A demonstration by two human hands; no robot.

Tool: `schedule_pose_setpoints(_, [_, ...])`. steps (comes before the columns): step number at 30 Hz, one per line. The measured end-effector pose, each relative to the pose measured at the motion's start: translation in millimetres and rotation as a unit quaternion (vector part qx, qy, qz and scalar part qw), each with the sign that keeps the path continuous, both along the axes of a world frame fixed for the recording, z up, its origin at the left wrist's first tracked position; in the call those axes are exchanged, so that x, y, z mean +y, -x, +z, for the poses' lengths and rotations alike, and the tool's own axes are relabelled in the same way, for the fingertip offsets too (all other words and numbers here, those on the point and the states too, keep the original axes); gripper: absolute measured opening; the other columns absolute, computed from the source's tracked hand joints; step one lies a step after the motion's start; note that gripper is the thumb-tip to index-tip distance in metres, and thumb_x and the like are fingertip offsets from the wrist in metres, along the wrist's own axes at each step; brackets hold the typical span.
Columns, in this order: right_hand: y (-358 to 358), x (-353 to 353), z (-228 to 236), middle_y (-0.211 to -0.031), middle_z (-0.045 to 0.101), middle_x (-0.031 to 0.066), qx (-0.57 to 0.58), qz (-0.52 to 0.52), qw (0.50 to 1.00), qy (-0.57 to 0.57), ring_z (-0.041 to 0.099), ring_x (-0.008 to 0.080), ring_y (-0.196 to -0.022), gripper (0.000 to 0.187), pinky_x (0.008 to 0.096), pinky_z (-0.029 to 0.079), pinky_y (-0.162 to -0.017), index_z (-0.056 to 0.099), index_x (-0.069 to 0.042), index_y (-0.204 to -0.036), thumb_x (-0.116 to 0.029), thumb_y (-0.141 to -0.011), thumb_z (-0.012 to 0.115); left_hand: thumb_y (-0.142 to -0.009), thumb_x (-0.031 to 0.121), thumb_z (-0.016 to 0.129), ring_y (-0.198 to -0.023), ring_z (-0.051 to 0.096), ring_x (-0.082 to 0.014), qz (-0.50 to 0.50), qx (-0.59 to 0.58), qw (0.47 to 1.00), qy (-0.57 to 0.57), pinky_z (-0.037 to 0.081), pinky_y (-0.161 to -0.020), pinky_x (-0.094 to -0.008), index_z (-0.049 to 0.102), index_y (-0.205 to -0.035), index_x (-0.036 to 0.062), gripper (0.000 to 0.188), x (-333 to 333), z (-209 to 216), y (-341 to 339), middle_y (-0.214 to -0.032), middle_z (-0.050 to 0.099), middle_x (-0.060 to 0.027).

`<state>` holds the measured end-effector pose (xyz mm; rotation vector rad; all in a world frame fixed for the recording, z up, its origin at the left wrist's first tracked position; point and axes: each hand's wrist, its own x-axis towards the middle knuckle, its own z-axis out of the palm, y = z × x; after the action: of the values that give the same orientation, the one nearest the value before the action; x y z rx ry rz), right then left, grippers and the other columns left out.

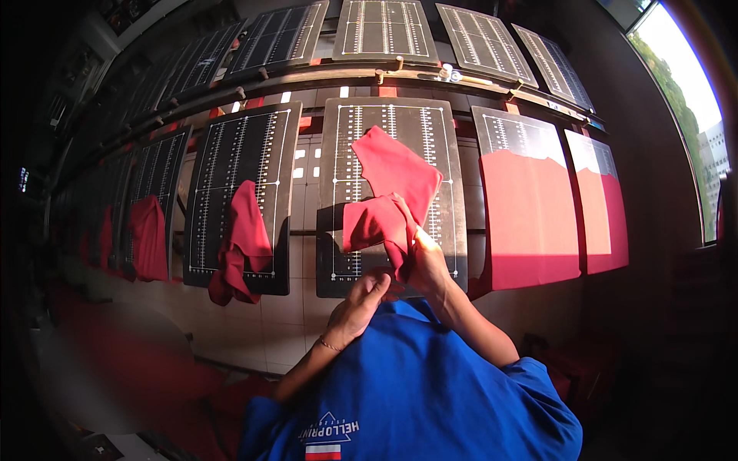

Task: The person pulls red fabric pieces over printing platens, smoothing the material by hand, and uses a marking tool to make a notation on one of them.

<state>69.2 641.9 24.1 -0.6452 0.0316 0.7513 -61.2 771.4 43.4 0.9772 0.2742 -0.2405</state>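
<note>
In front of me a crumpled piece of red fabric (396,173) lies partly over a dark marked board (338,154), its near part folded and bunched. My right hand (425,261) is closed on the bunched fabric at the board's near edge, with the fingers partly behind the folds. Just to its left and nearer my body is my left hand (361,301), thumb raised, beside the fabric's lower end. Its fingertips are dark and blurred, so whether they grip the cloth does not show.
To the right, red fabric panels (530,219) lie flat on boards. On the left, a crumpled red piece (242,238) drapes over a board (200,223), with another piece (148,234) beyond. A wooden rail (323,75) separates a far row of boards (384,31). A window stands at right.
</note>
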Motion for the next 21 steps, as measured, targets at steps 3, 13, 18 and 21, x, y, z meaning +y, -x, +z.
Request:
schedule_pose_setpoints(3, [5,7,23,-0.128,0.060,0.0014,0.010,-0.012,1.000,0.020,0.065,0.0094,-0.084,0.054,0.0284,0.057,-0.066,0.030,-0.027,-0.157,-0.032,-0.105,0.042,-0.099,0.019,0.065,-0.092,0.062,-0.0100,0.087,-0.085,0.979,-0.165,0.050,-0.080,-0.0262,0.059,-0.115,0.0011,0.025,-12,13,-6,-0.099,0.065,-0.0035])
schedule_pose_setpoints(13, [9,5,26,-0.126,0.061,0.0022,0.026,-0.035,0.998,0.055,0.064,0.0104,-0.087,0.051,0.0284,0.057,-0.073,0.034,-0.020,-0.155,-0.030,-0.106,0.041,-0.094,0.012,0.069,-0.076,0.061,-0.0149,0.117,-0.191,0.854,-0.469,0.049,-0.072,-0.0293,0.062,-0.096,-0.0038,0.017,-12,39,-10,-0.082,0.065,-0.0100])
schedule_pose_setpoints(18, [3,-21,19,-0.118,0.062,0.0048,-0.197,0.019,0.902,0.384,0.061,0.0106,-0.093,0.039,0.0258,0.051,-0.081,0.047,-0.010,-0.141,-0.019,-0.104,0.050,-0.094,0.010,0.070,-0.080,0.064,-0.0101,0.154,-0.086,0.977,-0.119,0.052,-0.076,-0.0266,0.069,-0.097,0.0032,0.008,-9,9,-16,-0.090,0.071,-0.0034])
schedule_pose_setpoints(21, [16,-32,52,-0.115,0.062,0.0089,-0.310,-0.079,0.854,0.411,0.061,0.0152,-0.103,0.032,0.0296,0.050,-0.087,0.051,0.000,-0.127,-0.010,-0.098,0.061,-0.094,0.008,0.069,-0.080,0.064,-0.0079,0.185,-0.066,0.980,-0.033,0.052,-0.078,-0.0249,0.070,-0.100,0.0058,0.006,-3,-3,-21,-0.090,0.071,0.0003])
